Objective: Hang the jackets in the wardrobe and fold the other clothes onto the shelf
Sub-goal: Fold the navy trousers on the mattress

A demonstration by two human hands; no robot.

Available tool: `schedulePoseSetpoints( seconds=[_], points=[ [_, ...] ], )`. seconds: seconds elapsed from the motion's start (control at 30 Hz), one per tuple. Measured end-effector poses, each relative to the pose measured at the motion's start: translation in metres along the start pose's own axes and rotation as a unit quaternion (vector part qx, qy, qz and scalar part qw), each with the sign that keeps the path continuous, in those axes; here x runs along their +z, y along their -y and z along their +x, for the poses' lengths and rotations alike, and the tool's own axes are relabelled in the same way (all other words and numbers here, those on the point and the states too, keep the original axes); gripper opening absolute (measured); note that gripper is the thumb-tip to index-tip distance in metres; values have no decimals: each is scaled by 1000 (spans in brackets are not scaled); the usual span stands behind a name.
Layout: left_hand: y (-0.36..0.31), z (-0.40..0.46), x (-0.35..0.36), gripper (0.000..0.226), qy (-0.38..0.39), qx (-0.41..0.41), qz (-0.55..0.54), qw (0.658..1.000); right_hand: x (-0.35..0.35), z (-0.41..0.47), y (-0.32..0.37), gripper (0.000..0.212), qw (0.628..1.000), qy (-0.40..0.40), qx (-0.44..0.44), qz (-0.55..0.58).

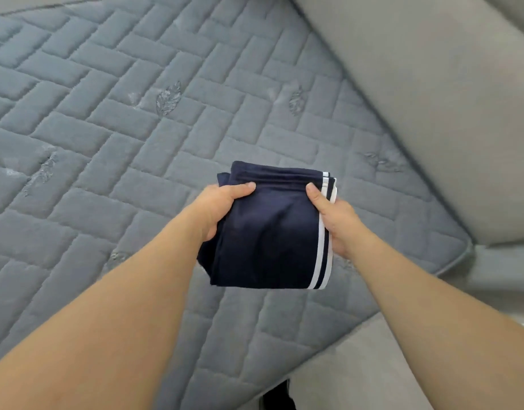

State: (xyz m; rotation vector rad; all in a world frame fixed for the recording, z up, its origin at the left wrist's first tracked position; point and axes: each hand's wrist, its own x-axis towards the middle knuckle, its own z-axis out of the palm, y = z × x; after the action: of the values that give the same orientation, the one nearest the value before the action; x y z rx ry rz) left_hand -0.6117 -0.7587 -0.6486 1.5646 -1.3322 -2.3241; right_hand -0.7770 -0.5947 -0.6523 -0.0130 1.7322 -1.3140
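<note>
Quilted cover (112, 119), hands (225, 202) gripping garment (272, 232)

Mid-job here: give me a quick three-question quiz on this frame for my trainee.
1. True or false: the folded navy garment has white stripes along one edge.
2. Which hand grips the striped edge? A) left hand B) right hand
3. What lies below the garment?

Key: 1 true. 2 B. 3 A grey quilted cover with a brick pattern and stitched leaves.
</note>
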Motion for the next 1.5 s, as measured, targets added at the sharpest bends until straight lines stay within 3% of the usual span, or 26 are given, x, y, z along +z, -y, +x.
schedulePoseSetpoints(
  seconds=[0.17, 0.37, 0.53, 0.67, 0.87, 1.03, 1.1, 1.17, 1.27, 1.4, 1.5],
  points=[
    [-64, -56, 142, 39, 115, 61, 119, 984, -116, -94, 44, 69, 984, -134, -39, 114],
    [-87, -176, 284, 32, 268, 113, 254, 922, -216, -269, 65, 60, 928, -282, -114, 213],
    [-82, -321, 390, 31, 405, 167, 312, 843, -279, -457, 74, 54, 863, -406, -186, 236],
    [-59, -457, 456, 34, 521, 206, 321, 764, -312, -613, 62, 49, 787, -510, -240, 252],
    [5, -632, 508, 32, 641, 243, 378, 622, -329, -815, 28, 44, 679, -615, -309, 255],
    [73, -775, 542, 15, 689, 302, 325, 573, -330, -951, -25, 44, 583, -682, -331, 293],
    [100, -833, 553, 9, 707, 320, 301, 555, -332, -1001, -43, 56, 549, -706, -331, 301],
    [125, -886, 563, 7, 721, 336, 278, 538, -334, -1047, -59, 67, 528, -717, -337, 305],
    [161, -950, 576, 5, 743, 336, 251, 522, -338, -1105, -85, 68, 511, -721, -352, 308],
    [208, -1004, 599, 4, 765, 323, 239, 503, -346, -1152, -126, 55, 528, -720, -347, 286],
    [243, -1032, 619, 6, 786, 314, 255, 469, -359, -1171, -157, 48, 491, -767, -323, 256]
  ],
)
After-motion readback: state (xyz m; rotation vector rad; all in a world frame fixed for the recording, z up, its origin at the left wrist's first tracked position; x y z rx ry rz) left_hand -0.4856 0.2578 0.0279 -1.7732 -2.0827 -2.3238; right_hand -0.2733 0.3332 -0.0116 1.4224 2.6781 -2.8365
